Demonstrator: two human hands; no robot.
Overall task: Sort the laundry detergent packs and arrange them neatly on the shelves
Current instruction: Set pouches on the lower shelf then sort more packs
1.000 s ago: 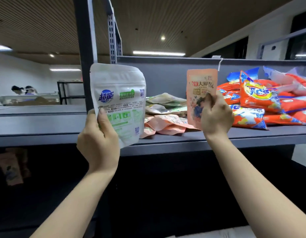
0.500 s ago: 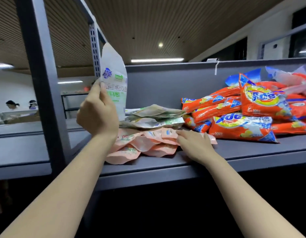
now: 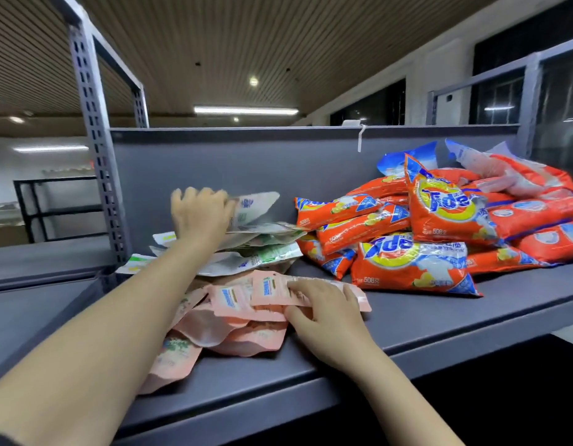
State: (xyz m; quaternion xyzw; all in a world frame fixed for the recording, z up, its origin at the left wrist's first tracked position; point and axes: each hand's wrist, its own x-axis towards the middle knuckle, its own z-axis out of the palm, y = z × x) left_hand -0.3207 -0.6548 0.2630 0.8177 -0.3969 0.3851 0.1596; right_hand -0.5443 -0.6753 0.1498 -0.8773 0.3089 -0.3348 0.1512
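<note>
- Since the earlier frame our left hand (image 3: 199, 214) has come down from holding the white pack (image 3: 257, 204) upright and now lays it, tilted, on the white stack (image 3: 246, 252) at centre; the fingers curl round its left end.
- Our right hand (image 3: 323, 312) has stayed low on the pink packs (image 3: 233, 310), its thumb and fingers pinching the top pink pack (image 3: 278, 289) at lower centre.
- We see the shelf (image 3: 423, 323) running across the frame, with a grey back panel (image 3: 278, 162) behind the goods.
- The shelf bears three groups: pink packs nearest us, the white stack just behind them and touching them, and orange packs (image 3: 439, 226) heaped at the right.
- The orange heap lies just beside the white stack; one orange pack stands tilted on top of the rest.
- Our left forearm crosses over the left part of the pink packs and hides some of them.
- A perforated post (image 3: 95, 149) rises at upper left.
- A dark rack (image 3: 37, 207) stands far off at the left edge.
</note>
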